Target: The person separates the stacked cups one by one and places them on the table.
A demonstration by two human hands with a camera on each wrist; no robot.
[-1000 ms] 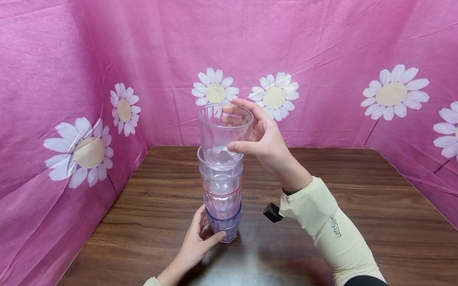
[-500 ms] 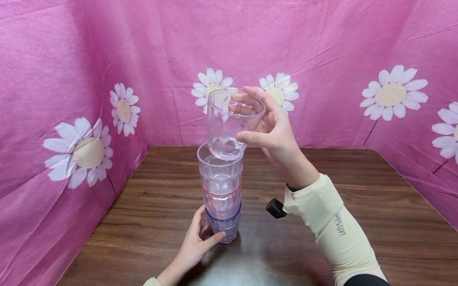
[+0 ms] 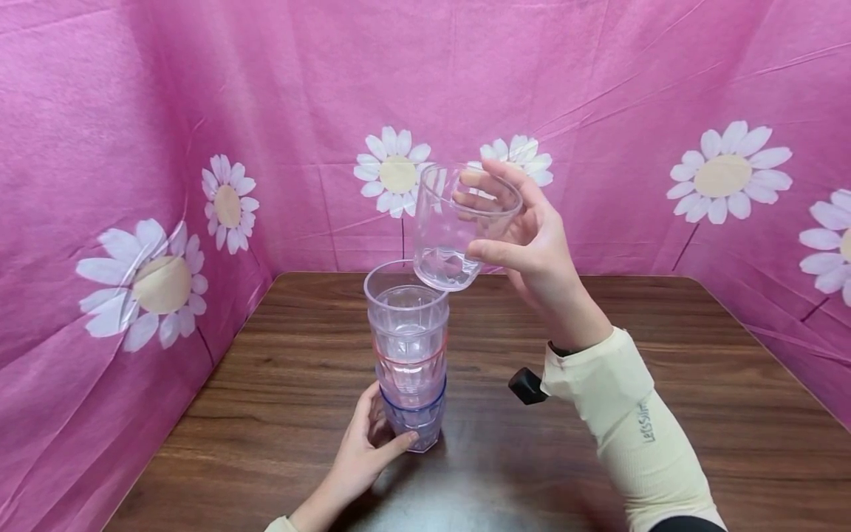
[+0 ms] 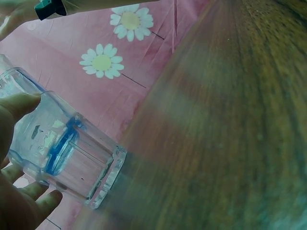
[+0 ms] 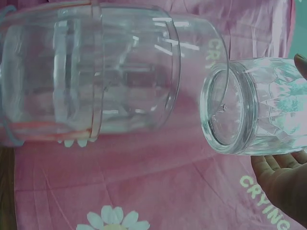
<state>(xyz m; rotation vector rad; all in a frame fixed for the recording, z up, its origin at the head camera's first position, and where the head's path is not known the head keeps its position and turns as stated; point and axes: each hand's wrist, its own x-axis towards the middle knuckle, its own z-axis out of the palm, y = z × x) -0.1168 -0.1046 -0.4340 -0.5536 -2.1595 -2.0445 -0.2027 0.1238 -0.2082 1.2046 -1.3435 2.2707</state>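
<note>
A stack of nested clear plastic cups [image 3: 408,336] stands upright on the table, one with a red rim and the lowest with a blue rim. My left hand [image 3: 366,443] grips the bottom cup, thumb in front and fingers round the far side. Above the stack and to its right, my right hand [image 3: 532,229] holds a clear cup [image 3: 448,251] by its side, slightly tilted. In the right wrist view the base of that held cup [image 5: 228,110] is outside the stack's top rim, overlapping it in view.
The brown wood-grain table [image 3: 286,377] spreads around the stack. A pink cloth [image 3: 299,89] printed with white daisies hangs behind and at both sides. A small black wrist camera [image 3: 527,386] sticks out from the right sleeve.
My right hand has lifted the clear cup out of the top of the stack and carried it to the right. My left hand has stayed on the bottom cup.
</note>
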